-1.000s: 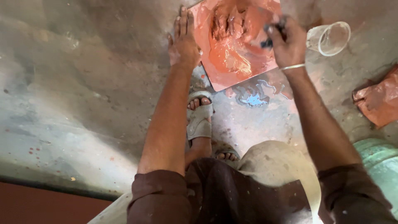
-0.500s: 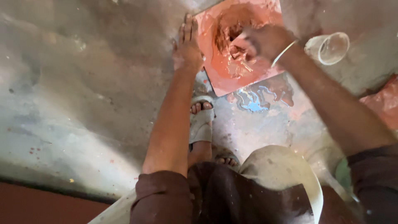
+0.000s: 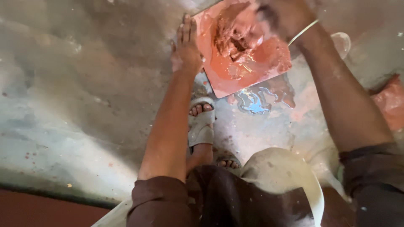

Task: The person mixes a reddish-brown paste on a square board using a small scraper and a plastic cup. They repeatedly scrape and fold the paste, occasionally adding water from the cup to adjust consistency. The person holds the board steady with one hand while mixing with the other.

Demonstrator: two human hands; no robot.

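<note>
A square board [image 3: 261, 63] smeared with wet red-orange paste lies on the concrete floor ahead of me. My left hand [image 3: 186, 49] rests flat on the floor with its fingers together, pressed against the board's left edge. My right hand [image 3: 283, 17] is blurred over the top of the board, above a lump of the paste [image 3: 235, 35]; whether it holds anything cannot be made out. A thin bangle circles the right wrist.
A clear plastic cup [image 3: 343, 42] lies on the floor right of the board. A puddle of water [image 3: 256, 101] spreads below the board. My sandalled foot [image 3: 201, 122] is below the left hand. Red material [image 3: 389, 103] lies at the right edge.
My right hand moved from the board's right edge, beside the cup, onto the paste in the middle of the board. The left hand stayed put. The view shifted closer.
</note>
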